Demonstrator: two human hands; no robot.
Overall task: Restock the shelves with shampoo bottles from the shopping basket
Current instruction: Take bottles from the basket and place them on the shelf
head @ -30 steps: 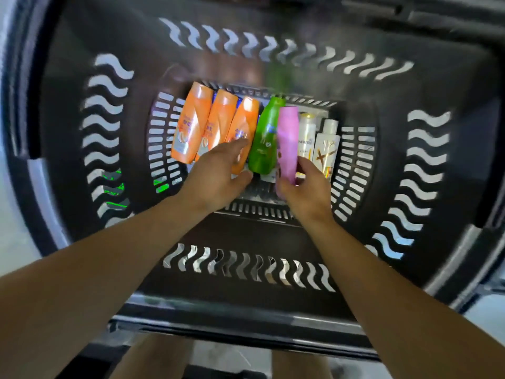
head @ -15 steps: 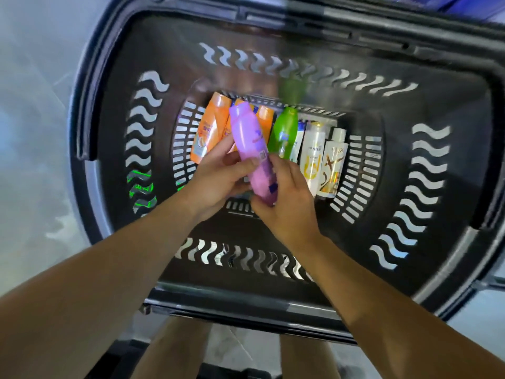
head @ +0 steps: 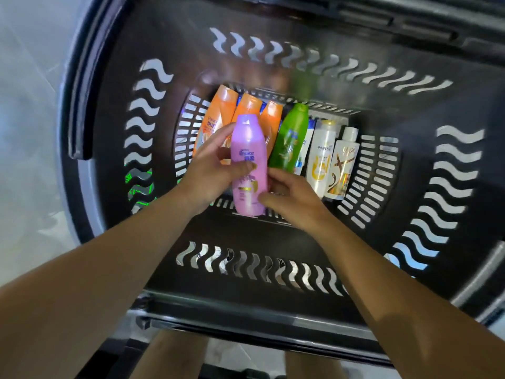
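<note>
A purple shampoo bottle (head: 249, 165) is lifted above the floor of the black shopping basket (head: 246, 233), cap pointing away from me. My left hand (head: 210, 173) grips its left side, thumb across the label. My right hand (head: 289, 198) holds its lower right side with curled fingers. Below, three orange bottles (head: 218, 116) lie side by side at the left. A green bottle (head: 291, 138), a white Pantene bottle (head: 321, 157) and a white and gold bottle (head: 341, 165) lie to the right. A blue and white bottle is mostly hidden behind the green one.
The basket has tall black walls with wavy slots on all sides and a dark handle bar (head: 355, 15) along the far rim. Pale floor (head: 30, 105) shows to the left. My legs (head: 175, 356) are below the near rim.
The purple bottle went from my right hand alone to both hands, rose off the row of bottles and turned straighter. The view shifted left and back slightly.
</note>
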